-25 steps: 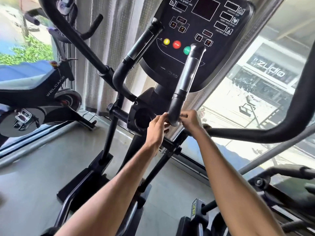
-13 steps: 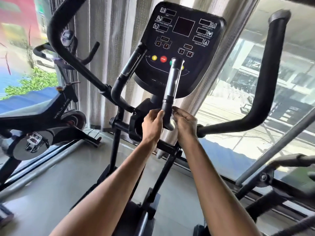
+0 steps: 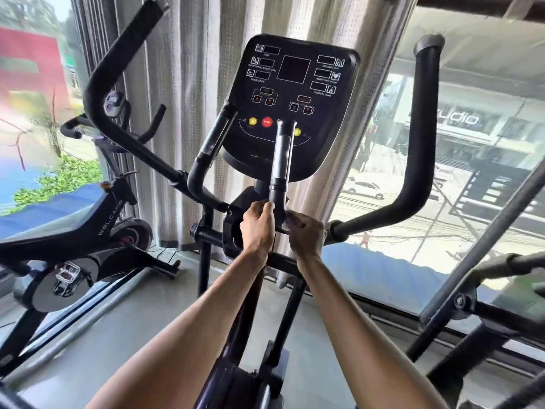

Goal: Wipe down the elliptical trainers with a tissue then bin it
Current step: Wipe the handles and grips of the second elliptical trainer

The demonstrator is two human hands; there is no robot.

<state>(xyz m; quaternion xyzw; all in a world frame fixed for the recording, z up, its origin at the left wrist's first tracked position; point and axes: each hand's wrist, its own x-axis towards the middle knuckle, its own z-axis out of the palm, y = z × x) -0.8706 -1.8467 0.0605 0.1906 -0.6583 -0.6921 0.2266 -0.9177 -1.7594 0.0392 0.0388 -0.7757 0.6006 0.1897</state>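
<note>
Left hand (image 3: 258,227) and right hand (image 3: 305,235) around the elliptical handlebar (image 3: 282,160).

Tissue perhaps hidden between right hand (image 3: 305,234) and handlebar (image 3: 281,160), console (image 3: 295,104) labels unreadable

Left hand (image 3: 258,228), right hand (image 3: 305,235) grip inner handle (image 3: 282,160) base; console (image 3: 295,98) above

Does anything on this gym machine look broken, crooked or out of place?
Nothing stands out. The console sits straight and looks intact. The left hand and the right hand both grip the base of the inner handgrip.
</note>
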